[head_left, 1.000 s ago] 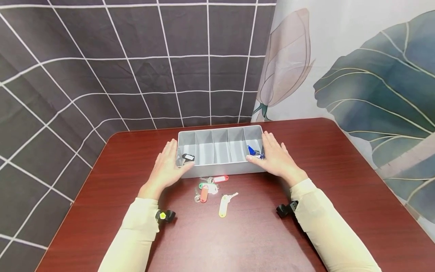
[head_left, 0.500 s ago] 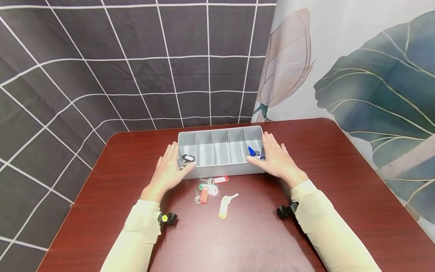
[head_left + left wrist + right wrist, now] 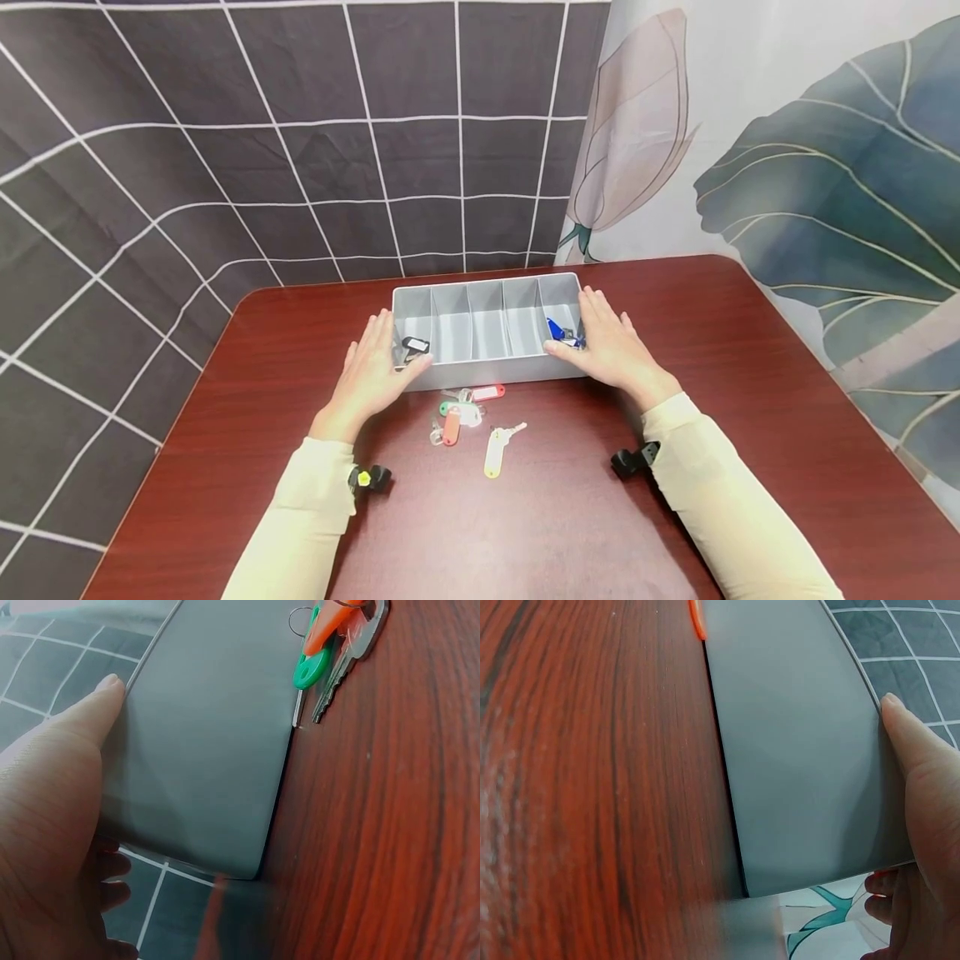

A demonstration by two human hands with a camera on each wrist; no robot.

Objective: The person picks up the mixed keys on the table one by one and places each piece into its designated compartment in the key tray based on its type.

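A grey tray with several compartments stands near the back of the table. My left hand rests at its left end, fingers straight along the side and thumb at the front rim. At the opposite end my right hand lies the same way, thumb on the front corner. Keys with black tags are in the leftmost compartment, and blue tags lie in the rightmost. Both wrist views show the tray's front wall with a thumb at its upper edge; fingertips appear beyond the tray's end.
In front of the tray lie keys with a red tag, a green tag and an orange tag. A key with a yellow tag lies nearer on the brown table. A dark checked curtain hangs behind.
My left hand has shifted slightly right against the tray's end. My right hand stays in place on the tray, and the keys on the table lie as before. The head view tilts slightly.
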